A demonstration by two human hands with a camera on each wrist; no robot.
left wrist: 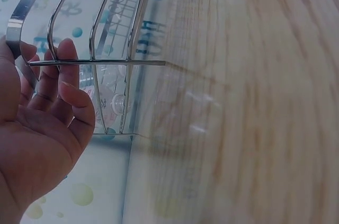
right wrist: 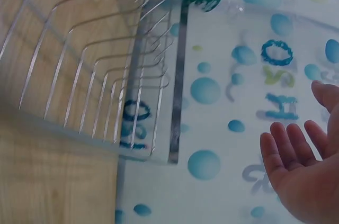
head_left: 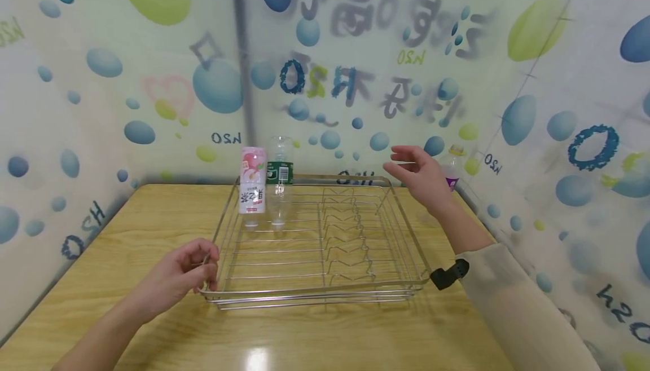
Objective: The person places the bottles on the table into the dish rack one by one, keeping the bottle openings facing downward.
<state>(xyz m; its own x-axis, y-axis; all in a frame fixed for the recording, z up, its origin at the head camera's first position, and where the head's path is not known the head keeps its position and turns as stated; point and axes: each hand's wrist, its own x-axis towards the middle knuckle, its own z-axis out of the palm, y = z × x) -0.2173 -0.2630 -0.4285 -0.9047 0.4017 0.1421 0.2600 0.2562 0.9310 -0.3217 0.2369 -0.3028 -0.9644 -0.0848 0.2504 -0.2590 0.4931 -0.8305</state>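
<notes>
A wire dish rack (head_left: 304, 289) with a flat metal rim sits on the table. At its front left corner my left hand (head_left: 185, 272) grips the rim; in the left wrist view that hand's fingers (left wrist: 69, 83) curl round the wires. Inside the rack's back left part, a pink-labelled bottle (head_left: 252, 182) and a clear bottle with a green label (head_left: 280, 185) stand neck down, side by side. My right hand (head_left: 418, 179) is raised over the back right side, holding nothing, its fingers (right wrist: 288, 150) loosely extended and apart from the rack.
Behind my right hand stands a bottle with a yellow cap and purple label (head_left: 452, 168), partly hidden by the hand. The wood-grain table (head_left: 127, 219) meets patterned walls at the back and right. Bent wire dividers (head_left: 345, 241) run along the rack's floor.
</notes>
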